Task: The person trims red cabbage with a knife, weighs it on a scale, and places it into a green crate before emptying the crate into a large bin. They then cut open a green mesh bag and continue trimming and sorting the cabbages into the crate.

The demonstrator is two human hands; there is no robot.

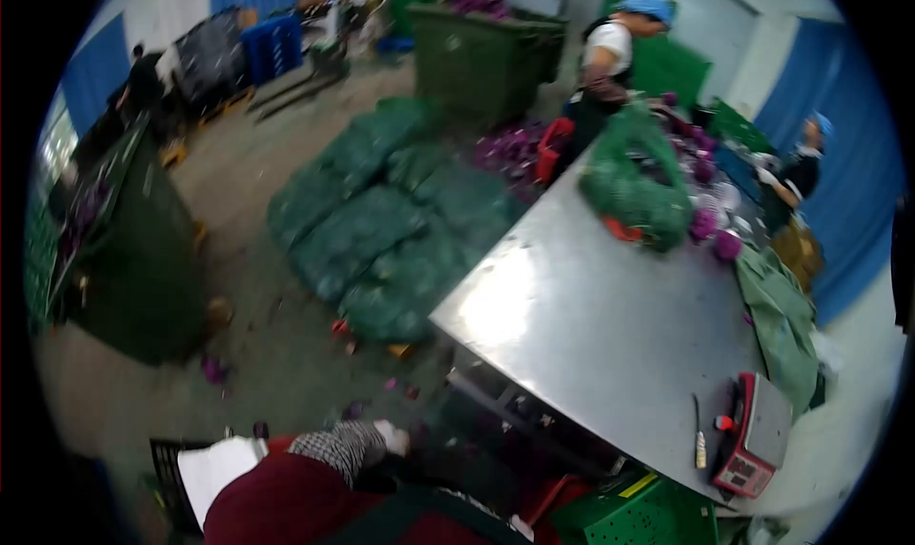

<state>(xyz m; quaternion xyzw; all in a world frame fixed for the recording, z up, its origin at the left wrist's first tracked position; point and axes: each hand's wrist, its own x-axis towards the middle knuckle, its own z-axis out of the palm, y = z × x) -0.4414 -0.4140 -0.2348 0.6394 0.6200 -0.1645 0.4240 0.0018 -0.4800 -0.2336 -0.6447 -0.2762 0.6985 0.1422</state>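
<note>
My left hand (393,437) is low in the view, at the end of a black-and-white patterned sleeve (329,447) below a maroon upper sleeve. It looks pale, perhaps gloved, and blur hides how its fingers lie. Beneath it is dark floor with small purple and red scraps. My right hand cannot be made out. Closest to my body are a black crate (170,473) with a white sheet (214,473) on the left, and a green perforated crate (634,516) under the table edge on the right.
A metal table (572,307) carries a green net bag (637,178), purple items, a red scale (758,435) and a thin tool (701,440). Stuffed green sacks (381,211) lie on the floor. Green bins (133,249) stand around. Two people in blue caps are beside the table; others are farther back.
</note>
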